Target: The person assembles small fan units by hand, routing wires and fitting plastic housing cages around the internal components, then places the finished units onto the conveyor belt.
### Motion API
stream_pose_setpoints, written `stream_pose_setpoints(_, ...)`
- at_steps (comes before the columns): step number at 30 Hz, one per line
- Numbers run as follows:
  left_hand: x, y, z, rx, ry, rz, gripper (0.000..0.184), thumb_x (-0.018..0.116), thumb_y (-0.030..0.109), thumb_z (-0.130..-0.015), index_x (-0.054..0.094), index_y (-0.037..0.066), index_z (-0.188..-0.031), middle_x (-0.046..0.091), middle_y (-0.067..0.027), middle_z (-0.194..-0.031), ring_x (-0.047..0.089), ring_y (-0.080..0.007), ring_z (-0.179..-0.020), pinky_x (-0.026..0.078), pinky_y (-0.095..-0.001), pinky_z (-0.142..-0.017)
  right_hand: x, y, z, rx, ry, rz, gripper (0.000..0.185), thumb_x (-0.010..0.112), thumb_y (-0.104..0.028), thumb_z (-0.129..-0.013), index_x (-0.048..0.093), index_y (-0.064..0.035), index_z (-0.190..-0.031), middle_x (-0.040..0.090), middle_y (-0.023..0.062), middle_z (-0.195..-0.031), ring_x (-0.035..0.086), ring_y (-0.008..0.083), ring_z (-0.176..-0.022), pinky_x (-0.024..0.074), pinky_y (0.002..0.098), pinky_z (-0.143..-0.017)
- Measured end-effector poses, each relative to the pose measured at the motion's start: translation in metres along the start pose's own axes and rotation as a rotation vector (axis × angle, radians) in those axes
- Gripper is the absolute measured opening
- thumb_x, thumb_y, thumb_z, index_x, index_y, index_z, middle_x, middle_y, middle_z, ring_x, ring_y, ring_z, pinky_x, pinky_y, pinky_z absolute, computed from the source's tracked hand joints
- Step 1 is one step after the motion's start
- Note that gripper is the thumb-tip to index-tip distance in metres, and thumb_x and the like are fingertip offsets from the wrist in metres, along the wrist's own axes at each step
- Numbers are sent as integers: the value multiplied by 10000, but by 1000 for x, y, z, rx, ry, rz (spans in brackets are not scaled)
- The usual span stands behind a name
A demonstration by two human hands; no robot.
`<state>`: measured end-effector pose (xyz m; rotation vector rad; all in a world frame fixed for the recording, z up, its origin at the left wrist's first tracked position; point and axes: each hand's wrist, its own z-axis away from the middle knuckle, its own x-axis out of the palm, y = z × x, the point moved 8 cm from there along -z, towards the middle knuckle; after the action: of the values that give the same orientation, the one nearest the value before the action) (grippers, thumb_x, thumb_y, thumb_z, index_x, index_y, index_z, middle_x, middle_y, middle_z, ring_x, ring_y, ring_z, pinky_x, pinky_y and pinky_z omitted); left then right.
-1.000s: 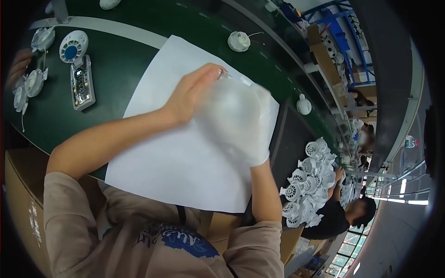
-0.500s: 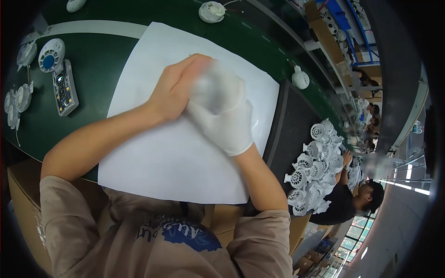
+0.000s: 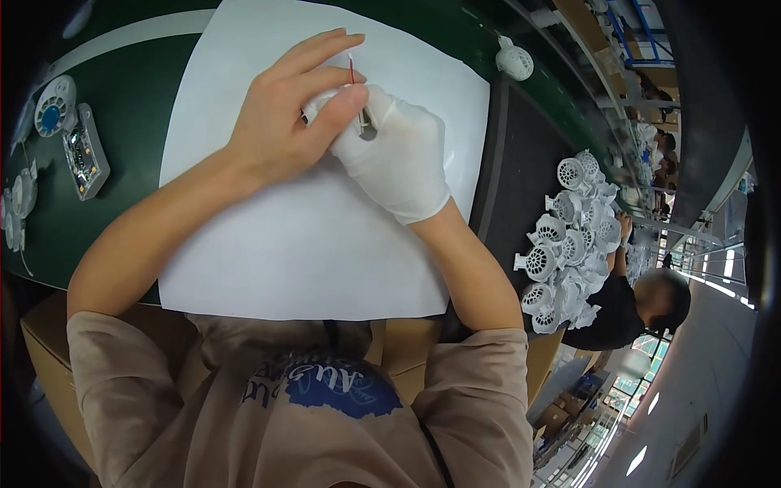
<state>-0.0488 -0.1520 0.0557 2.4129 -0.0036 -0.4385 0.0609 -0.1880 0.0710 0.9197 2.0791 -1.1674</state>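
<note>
A small pale part [image 3: 365, 124], its shape mostly hidden by fingers, was held above a smooth, slightly glossy white sheet [image 3: 309, 260]. It was enclosed by the curled right hand [image 3: 394, 150], which was covered in a thin, finely creased white glove. The left hand [image 3: 297, 114] was laid against it, partly open, with the far fingers extended and the thumb bent inward; whether anything was pinched there could not be told. A thin red wire [image 3: 352, 71] with a pale tip was seen beside the left thumb. On the smooth green table [image 3: 130, 122], a fan [image 3: 85, 154] with a ribbed round head, blue disc and exposed circuitry was laid. Slotted white plastic housings [image 3: 569, 236] were heaped beside a matt black strip [image 3: 521, 154]
</note>
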Motion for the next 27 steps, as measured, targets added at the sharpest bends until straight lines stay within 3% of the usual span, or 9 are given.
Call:
stream_pose_setpoints(3,-2,-16,-1,-188,-61,171,439,518,362,-981,698,-17,-851,667,-115,-782,605,-216,-683,480,-313,-694,-2,-9,-4,-11,-36,-37,219,674,-172,-867,617,-4,-738,546,119,-589,539,219,-513,425,330,-500)
stream_pose_setpoints(6,-2,-41,7,-601,14,498,507,502,400,-976,687,-32,-786,637,-84,-696,568,-170,-665,454,-299,-657,-2,-18,-1,-11,-151,-128,240,655,-145,-889,600,-2,-705,503,62,-548,466,120,-499,377,299,-486)
stream_pose_setpoints(9,-5,-52,7,-664,20,517,540,472,420,-981,682,-38,-784,616,-67,-664,544,-150,-652,439,-295,-643,14,1,7,332,-245,-501,287,620,-116,-922,569,-7,-662,436,-21,-551,362,43,-555,312,259,-493)
stream_pose_setpoints(10,-5,-55,8,-696,18,535,557,457,430,-983,679,-40,-783,606,-58,-647,533,-141,-645,431,-292,-637,14,1,6,329,-251,-507,287,620,-116,-922,569,-7,-662,436,-21,-551,362,43,-555,312,259,-493)
stream_pose_setpoints(19,5,-48,11,-600,-131,448,554,406,433,-991,685,-18,-832,612,-58,-674,547,-157,-648,435,-286,-650,13,15,3,437,-279,-584,270,595,-170,-946,583,-27,-717,462,-42,-608,366,38,-558,292,235,-501)
stream_pose_setpoints(22,-8,-39,-4,-287,-11,378,460,423,391,-991,673,5,-1004,631,-74,-741,575,-179,-661,452,-285,-669,17,26,-2,542,-254,-704,241,587,-201,-951,601,-41,-771,479,-38,-633,374,41,-554,291,225,-505)
stream_pose_setpoints(23,-10,-38,-4,-288,-22,372,460,423,391,-991,673,5,-1004,631,-74,-741,575,-179,-661,452,-285,-669,18,28,-2,569,-249,-780,230,588,-214,-949,605,-47,-793,487,-35,-645,375,41,-552,290,221,-506)
stream_pose_setpoints(26,6,-27,-3,-239,-296,304,533,355,399,-1003,567,-14,-1266,689,-120,-940,640,-189,-822,480,-295,-821,16,37,0,625,-223,-934,214,589,-240,-946,613,-59,-836,502,-31,-667,378,41,-549,289,214,-509)
stream_pose_setpoints(27,6,-24,-3,-239,-309,301,533,355,399,-1003,567,-14,-1266,689,-120,-940,640,-189,-822,480,-295,-821,15,39,1,627,-232,-930,234,591,-252,-953,628,-48,-845,522,-27,-674,427,50,-581,330,225,-531)
